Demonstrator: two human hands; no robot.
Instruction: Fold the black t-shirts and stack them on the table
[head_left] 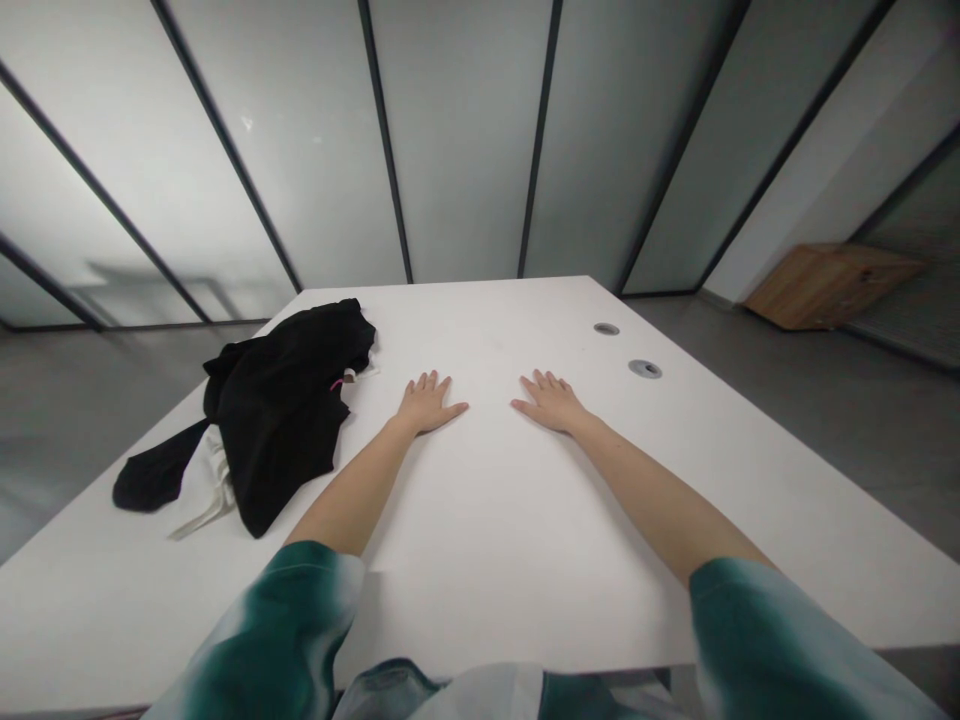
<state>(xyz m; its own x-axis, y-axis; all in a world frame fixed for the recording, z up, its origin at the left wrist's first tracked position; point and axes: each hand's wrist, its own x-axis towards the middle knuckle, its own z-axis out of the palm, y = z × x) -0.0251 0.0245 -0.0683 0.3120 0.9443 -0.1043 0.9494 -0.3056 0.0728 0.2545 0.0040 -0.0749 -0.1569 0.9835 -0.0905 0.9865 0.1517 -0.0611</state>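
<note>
My left hand (426, 403) lies flat on the white table (487, 520), fingers spread and nothing in it. To its right, my right hand (552, 402) also rests palm down on the tabletop with its fingers apart and holds nothing. A rumpled black garment (289, 400) lies to the left of my left hand, not touching it. One dark sleeve-like part (161, 470) sticks out toward the table's left edge. Pale cloth or straps (214, 500) show from under the garment, and a small pink piece (337, 384) is at its right side.
Two round grommets (645, 369) are set into the table's right side. Frosted glass panels (461, 140) with dark frames stand behind the table. A wooden box-like piece (825, 285) is on the grey floor (765, 370) at the far right.
</note>
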